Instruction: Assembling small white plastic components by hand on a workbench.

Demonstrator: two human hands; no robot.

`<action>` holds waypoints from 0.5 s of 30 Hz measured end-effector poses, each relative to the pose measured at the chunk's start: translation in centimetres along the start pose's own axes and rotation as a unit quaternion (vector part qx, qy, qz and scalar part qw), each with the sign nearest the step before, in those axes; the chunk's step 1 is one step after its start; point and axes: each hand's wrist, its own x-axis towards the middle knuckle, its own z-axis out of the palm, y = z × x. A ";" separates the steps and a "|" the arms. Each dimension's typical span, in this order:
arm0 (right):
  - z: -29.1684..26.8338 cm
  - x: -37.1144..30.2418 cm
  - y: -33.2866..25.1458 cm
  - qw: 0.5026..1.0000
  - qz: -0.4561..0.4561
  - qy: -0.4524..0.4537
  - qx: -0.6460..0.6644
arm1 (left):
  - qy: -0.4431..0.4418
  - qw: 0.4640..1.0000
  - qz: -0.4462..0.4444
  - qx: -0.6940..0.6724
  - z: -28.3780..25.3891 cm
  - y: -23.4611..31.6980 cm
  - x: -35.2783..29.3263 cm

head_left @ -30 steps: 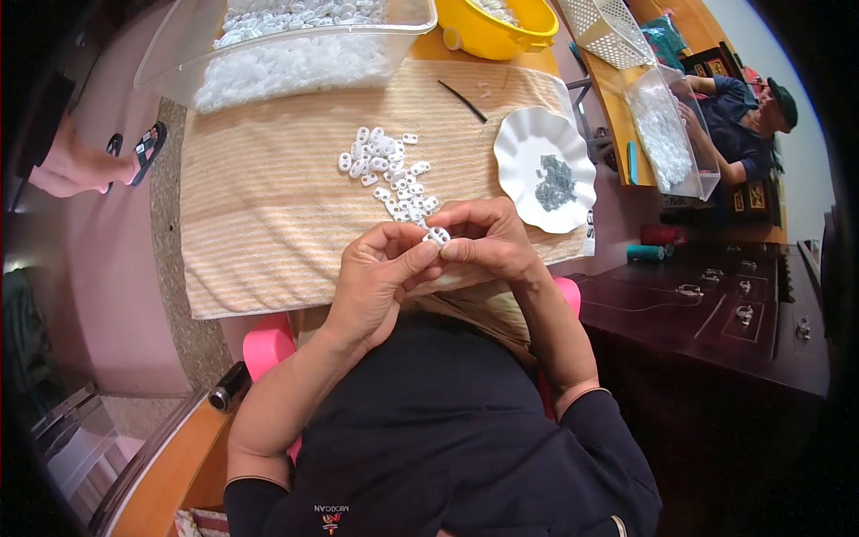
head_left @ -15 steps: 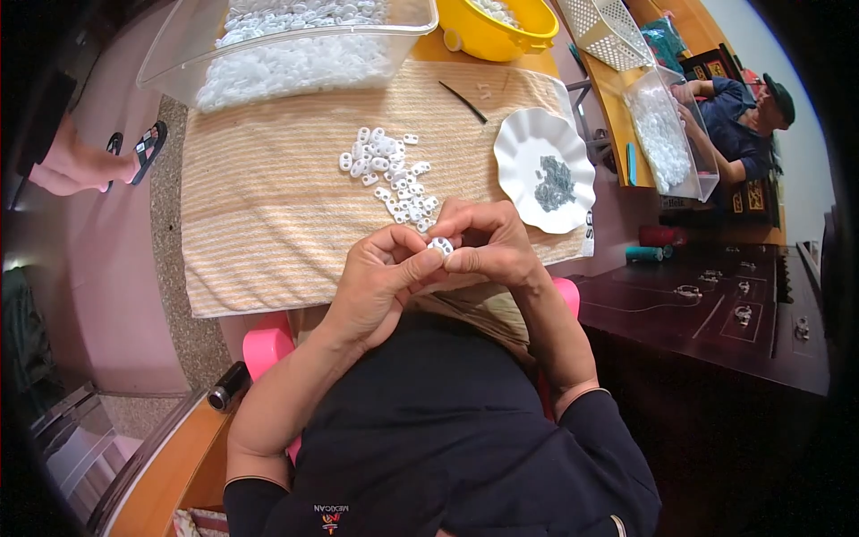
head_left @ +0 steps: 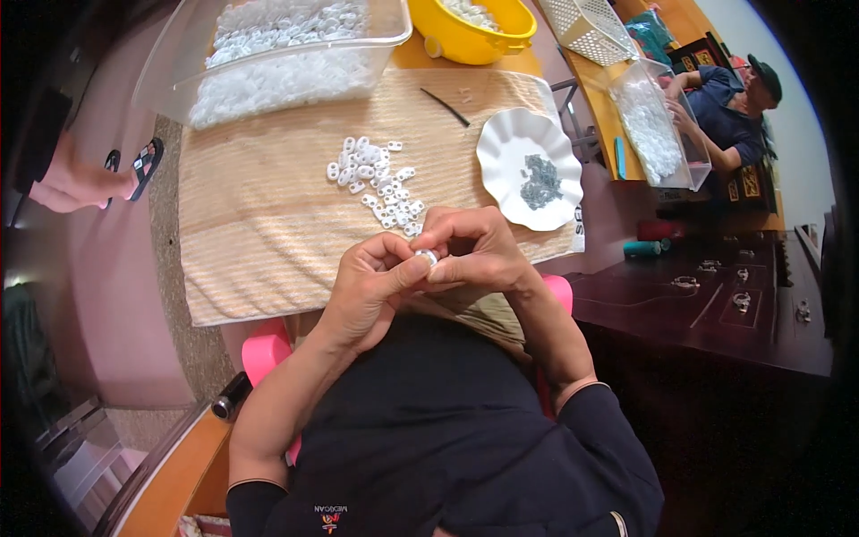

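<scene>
Between the fingertips of both hands is a small white plastic piece with holes [head_left: 428, 257], mostly covered by my fingers. My left hand [head_left: 374, 285] pinches it from one side with thumb and forefinger. Opposite, my right hand [head_left: 476, 253] grips it with thumb and forefinger too. Just beyond lies a loose heap of white oval two-holed pieces [head_left: 365, 164] on the striped cloth [head_left: 259, 224]. To the right, a white scalloped plate [head_left: 506, 148] holds a pile of small grey-green bits [head_left: 540, 183], too small to make out.
A clear bin [head_left: 380, 76] of white pieces and a yellow basin [head_left: 474, 45] stand at the far side. A thin black strip [head_left: 445, 106] lies on the cloth. At far right, a person [head_left: 729, 103] reaches into another clear bin [head_left: 693, 170]. Someone's sandalled foot [head_left: 143, 170] is at left.
The view has shifted slightly, so the table items sit a little further left. Both hands keep the white piece pinched, which is turned and shows less of its holed face.
</scene>
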 end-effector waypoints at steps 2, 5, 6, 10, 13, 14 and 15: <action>0.2 0.0 -0.2 0.999 0.048 0.013 0.012 | -0.010 1.000 0.001 0.001 -0.2 0.2 0.2; 0.2 -0.1 -0.1 0.999 0.048 0.011 -0.002 | 0.005 1.000 -0.009 0.003 -0.2 0.3 0.2; 0.1 -0.1 -0.2 0.999 0.044 0.003 -0.013 | -0.002 1.000 -0.007 0.007 -0.4 0.3 0.3; 0.7 -0.5 -0.9 0.996 0.078 0.030 0.038 | -0.003 1.000 -0.019 0.008 -0.2 0.4 0.1; 0.2 -0.6 -1.0 0.998 0.041 0.029 -0.025 | -0.008 1.000 -0.018 0.002 -0.3 0.1 0.2; 0.2 -0.8 -1.1 0.997 0.039 0.044 -0.041 | -0.008 1.000 -0.021 -0.006 -0.2 0.2 0.2; 0.1 -0.9 -1.4 0.996 0.045 0.066 -0.047 | -0.016 1.000 -0.015 -0.014 -0.1 0.3 0.1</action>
